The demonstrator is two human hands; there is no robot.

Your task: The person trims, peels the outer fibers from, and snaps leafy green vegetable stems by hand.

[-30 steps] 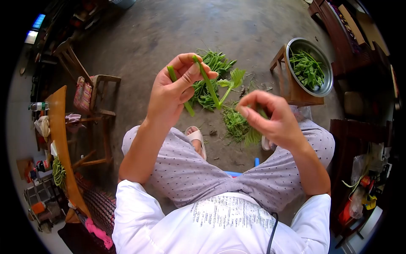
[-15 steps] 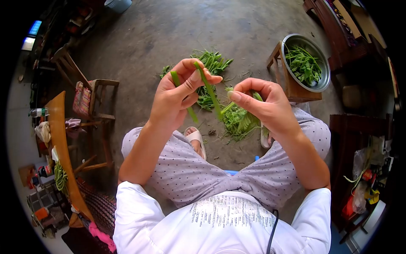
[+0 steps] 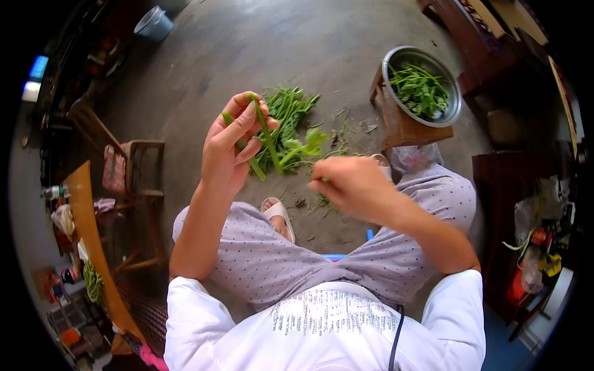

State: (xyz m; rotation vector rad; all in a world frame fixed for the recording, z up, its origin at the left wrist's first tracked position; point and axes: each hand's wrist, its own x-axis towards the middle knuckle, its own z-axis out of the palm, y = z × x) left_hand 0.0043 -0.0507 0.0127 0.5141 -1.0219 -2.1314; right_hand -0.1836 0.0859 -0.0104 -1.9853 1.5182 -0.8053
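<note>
My left hand (image 3: 230,139) is raised at centre left with its fingers closed on green stalks (image 3: 268,137). One stalk rises between thumb and index finger and ends in a leafy top at its lower end; another passes behind the thumb. To the right, my right hand (image 3: 351,188) is curled, its back up, with a bit of green at its fingertips; what it pinches is too small to name. Under the hands, a pile of greens (image 3: 289,110) lies on the floor, and the right hand partly covers scattered trimmings (image 3: 340,139).
A metal basin (image 3: 456,102) of greens rests on a wooden stool (image 3: 405,130) at the upper right. On the left stand a wooden chair (image 3: 127,170) and a table edge (image 3: 99,238). A bucket (image 3: 153,26) is at the upper left. Dark furniture lines the right side.
My right hand has turned back-up and moved down and left. My left hand has shifted left, still holding the stalks. The view has shifted, bringing more of the bucket in.
</note>
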